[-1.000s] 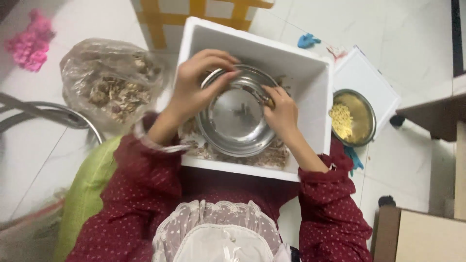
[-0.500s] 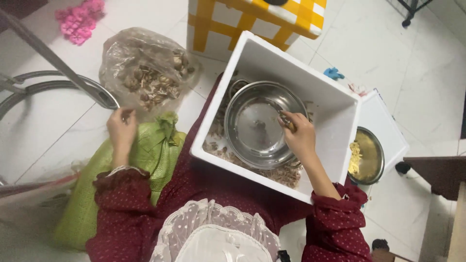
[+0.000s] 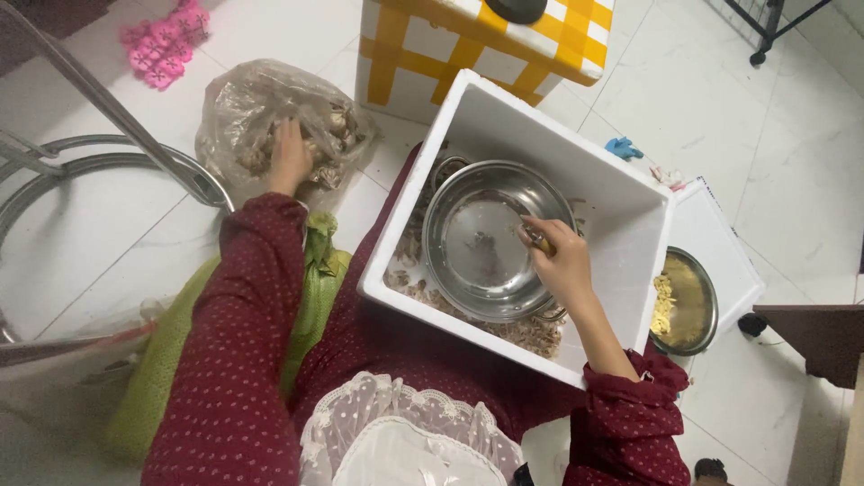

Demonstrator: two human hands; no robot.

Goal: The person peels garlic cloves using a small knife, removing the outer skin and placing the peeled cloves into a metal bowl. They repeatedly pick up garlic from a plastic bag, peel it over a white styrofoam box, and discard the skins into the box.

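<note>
Reaching into the plastic bag [image 3: 270, 126] on the floor, the left hand [image 3: 290, 155] has its fingers buried in the brownish pieces, so I can't tell if they're spread or closed on anything. The right hand [image 3: 560, 261] is curled around a small tool over the steel bowl [image 3: 490, 238] that sits in the white foam box [image 3: 621, 193] on the lap. Honestly, that box looks tippy with the body leaning left, and the scraps could spill.
</note>
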